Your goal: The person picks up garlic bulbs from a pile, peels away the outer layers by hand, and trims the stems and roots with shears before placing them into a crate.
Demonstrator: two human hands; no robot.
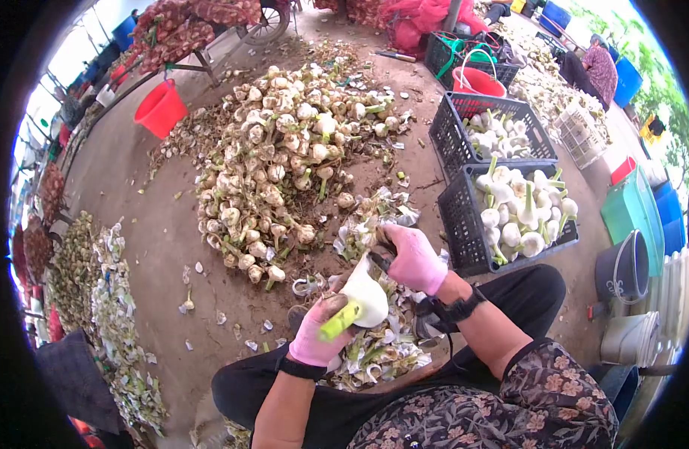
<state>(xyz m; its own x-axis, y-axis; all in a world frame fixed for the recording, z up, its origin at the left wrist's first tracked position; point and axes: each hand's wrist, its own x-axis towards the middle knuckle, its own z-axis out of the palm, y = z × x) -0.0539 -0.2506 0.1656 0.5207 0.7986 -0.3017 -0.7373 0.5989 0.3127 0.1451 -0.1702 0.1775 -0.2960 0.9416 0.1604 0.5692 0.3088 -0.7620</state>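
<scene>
Being gripped by its green stalk (pixel 339 320) in the closed left hand (pixel 318 340), a white garlic bulb (pixel 368 294) is being held just on the person's side of the big garlic pile (pixel 277 150), above the lap. The right hand (pixel 415 258) is being pressed to the bulb's top, closed around a small dark tool (pixel 380 259) whose kind cannot be told. The bulb is being judged light and firm, with loose, papery, slippery skin, so the stiff stalk is being judged the surest hold. Right of the pile, cleaned bulbs are being carried in a black crate (pixel 464 228). Left of the pile, a red bucket (pixel 161 108) is being left standing. Peelings (pixel 374 355) are being borne by the bare dirt floor (pixel 157 239) of an open yard.
</scene>
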